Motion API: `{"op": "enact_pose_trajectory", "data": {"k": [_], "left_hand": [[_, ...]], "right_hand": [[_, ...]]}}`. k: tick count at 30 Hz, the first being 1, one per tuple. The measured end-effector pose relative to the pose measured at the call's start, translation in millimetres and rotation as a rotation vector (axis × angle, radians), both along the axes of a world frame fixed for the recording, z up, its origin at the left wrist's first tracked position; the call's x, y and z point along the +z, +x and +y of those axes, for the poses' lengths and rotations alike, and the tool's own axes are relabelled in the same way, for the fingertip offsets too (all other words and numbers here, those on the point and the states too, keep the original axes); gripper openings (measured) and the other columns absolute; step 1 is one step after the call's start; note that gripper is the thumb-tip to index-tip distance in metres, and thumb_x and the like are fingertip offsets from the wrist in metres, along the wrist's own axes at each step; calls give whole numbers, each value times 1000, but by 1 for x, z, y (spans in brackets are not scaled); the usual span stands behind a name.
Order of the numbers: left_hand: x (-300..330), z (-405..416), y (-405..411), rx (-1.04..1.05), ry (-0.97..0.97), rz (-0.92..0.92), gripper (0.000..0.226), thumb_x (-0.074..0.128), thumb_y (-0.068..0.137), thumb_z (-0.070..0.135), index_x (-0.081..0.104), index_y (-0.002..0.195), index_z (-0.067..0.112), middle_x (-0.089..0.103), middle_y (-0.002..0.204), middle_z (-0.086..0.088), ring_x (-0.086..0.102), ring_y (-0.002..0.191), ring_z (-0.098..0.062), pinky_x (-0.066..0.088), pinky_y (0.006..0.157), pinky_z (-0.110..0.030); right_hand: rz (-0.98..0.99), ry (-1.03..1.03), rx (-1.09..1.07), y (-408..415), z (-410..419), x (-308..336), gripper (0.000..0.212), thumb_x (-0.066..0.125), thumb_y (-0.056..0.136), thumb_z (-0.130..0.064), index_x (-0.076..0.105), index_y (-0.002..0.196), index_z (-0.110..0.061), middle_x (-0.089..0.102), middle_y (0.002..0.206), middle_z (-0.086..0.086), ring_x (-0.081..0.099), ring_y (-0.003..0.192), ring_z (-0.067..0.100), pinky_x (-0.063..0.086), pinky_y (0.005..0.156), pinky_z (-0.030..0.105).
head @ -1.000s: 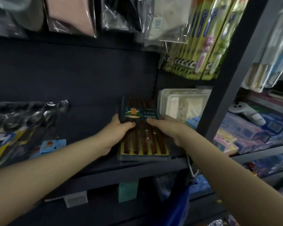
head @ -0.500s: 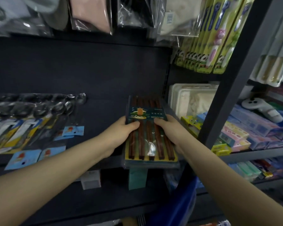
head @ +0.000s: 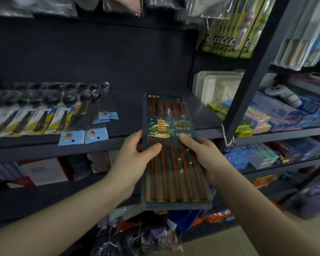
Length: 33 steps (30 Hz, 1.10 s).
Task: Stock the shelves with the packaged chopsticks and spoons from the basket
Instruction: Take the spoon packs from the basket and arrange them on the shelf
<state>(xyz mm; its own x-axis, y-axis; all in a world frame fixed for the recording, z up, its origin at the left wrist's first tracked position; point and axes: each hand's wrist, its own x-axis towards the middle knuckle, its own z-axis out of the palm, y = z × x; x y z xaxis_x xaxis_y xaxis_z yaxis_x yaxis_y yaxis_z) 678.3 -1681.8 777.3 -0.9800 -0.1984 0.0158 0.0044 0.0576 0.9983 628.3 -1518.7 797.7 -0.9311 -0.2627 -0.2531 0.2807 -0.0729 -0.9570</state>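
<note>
A dark shelf (head: 118,143) carries spoon packs (head: 50,115). In front of it, the left hand (head: 135,159) and right hand (head: 205,157) grasp the chopstick pack (head: 172,154), fingers curled around its two side edges.

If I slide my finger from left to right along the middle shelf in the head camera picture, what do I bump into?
Packaged spoons → blue tags → pack of chopsticks, held by the left hand and the right hand → white trays → pastel boxes.
</note>
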Motion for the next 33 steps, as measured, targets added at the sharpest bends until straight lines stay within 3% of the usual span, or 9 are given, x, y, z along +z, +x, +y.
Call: {"op": "enact_pose_trajectory", "data": {"k": [5,8,10,13,16,19,26,30,33], "left_hand": [[17,-2,5,18,39,104,67,71,77,28,38,134,40,32,141,24,33,130,-2,30,111,-37],[42,-1,-6,25,76,201,80,67,80,21,20,139,46,38,116,40,41,97,26,34,100,-18],[62,-2,-19,43,41,286,83,68,79,22,17,140,46,42,118,37,42,90,30,40,89,-10],[91,-9,-46,74,-102,459,85,69,78,22,15,142,43,41,134,26,39,110,23,38,99,-17],[113,-18,-75,66,-291,570,89,69,79,22,10,141,45,30,134,34,30,115,27,32,103,-12],[117,-24,-101,25,-402,570,90,70,77,25,6,129,63,24,145,23,28,133,3,31,111,-34],[93,-24,-132,52,-347,468,95,73,74,26,5,126,67,24,150,11,28,136,-7,30,112,-42],[103,-21,-141,45,-284,462,97,68,78,22,-3,138,50,27,147,9,32,131,-6,31,110,-36],[116,-18,-149,28,-196,483,86,61,84,24,-1,140,46,29,145,10,38,127,-6,38,103,-31]], "right_hand": [[129,-109,21,7,4,6,46,67,81,-10,52,125,-14,73,98,9,73,78,20,61,64,36],[365,-71,26,-4,3,30,70,73,74,-10,42,136,-23,67,119,7,67,104,25,54,90,46],[504,-29,55,-18,2,54,80,80,63,-17,44,134,-24,65,121,4,65,108,22,53,91,43],[575,-40,97,-47,0,91,64,74,57,-17,55,118,-23,70,107,2,67,98,21,54,88,41],[649,47,102,-84,-4,111,66,75,66,-5,48,124,-20,65,114,1,63,105,18,50,94,37],[657,134,125,-119,-4,111,73,74,72,-2,38,132,-22,62,119,-1,59,111,17,46,101,40],[622,168,231,-159,-6,93,71,72,76,-5,38,137,-17,60,119,-1,58,110,16,48,89,27],[632,85,278,-170,-9,104,78,75,72,-5,34,137,-16,60,118,4,59,112,22,47,100,40],[693,-26,235,-172,-16,117,78,71,75,-18,29,140,-23,58,122,0,57,114,17,47,100,37]]}}
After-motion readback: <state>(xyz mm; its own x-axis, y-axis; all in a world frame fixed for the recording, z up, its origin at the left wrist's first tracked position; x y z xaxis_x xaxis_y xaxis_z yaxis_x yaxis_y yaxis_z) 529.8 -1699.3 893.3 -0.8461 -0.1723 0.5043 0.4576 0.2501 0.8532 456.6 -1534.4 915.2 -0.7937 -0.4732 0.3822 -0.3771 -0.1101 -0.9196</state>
